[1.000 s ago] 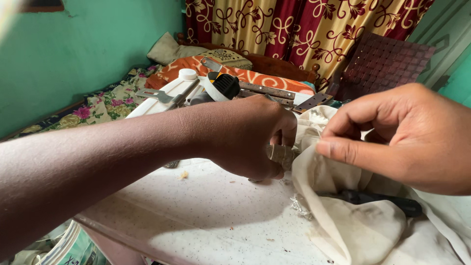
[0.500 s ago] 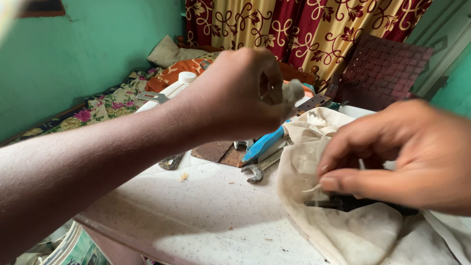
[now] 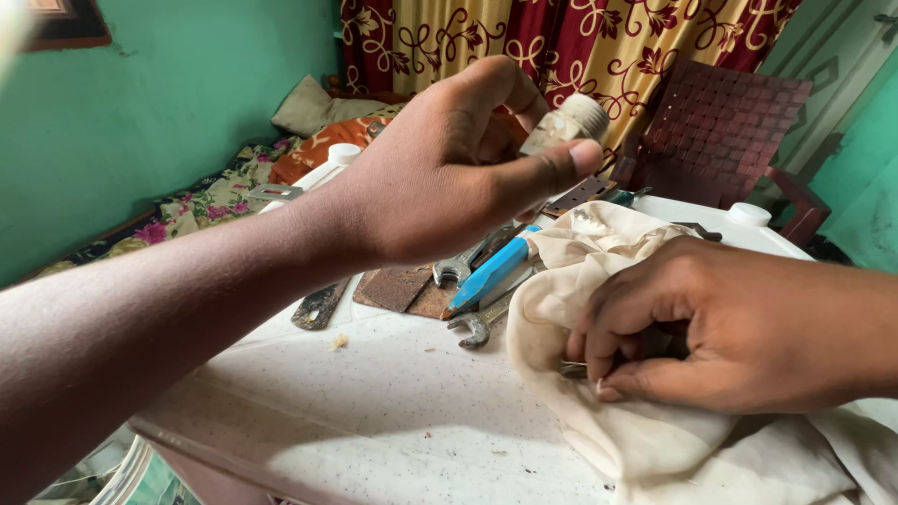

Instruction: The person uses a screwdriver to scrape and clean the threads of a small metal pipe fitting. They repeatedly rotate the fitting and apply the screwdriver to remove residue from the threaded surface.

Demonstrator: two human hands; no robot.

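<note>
Left hand raised above the surface, closed in a pinch on a small threaded fitting, grey-white, stubby, with a ridged end showing past the thumb. Thumb below, fingers curled behind.

Handling, as a judgement: the fitting looks rigid and light for its size, hard plastic or dull metal; cannot tell which. Not fragile. The threads give grip, so the ridged end is a fair place to take hold; the smoother body behind it is likelier to slip. Small enough to drop and roll off the edge.

Right hand lies low, to the right of the fitting and well below it, fingers curled down into a cream cloth. A thin metal bit shows at the fingertips; whether it is gripped or only touched, cannot tell. The cloth is soft, limp and stained, bunched in folds, and would drag whatever lies on it.

Counts, placed from the fitting:
- fitting: one, in the left hand.
- cloth: one, below and right.
- open-ended spanners: two seen, one directly below, one lower, near the cloth edge.
- blue-handled tool: one, below, lying between the spanners.
- rusty flat plates: two, overlapping, below and left.
- dark flat blade: one, further left of the plates.
- white bottle caps: two, one far left, one right.
- dark red woven chair: one, right and behind.
</note>
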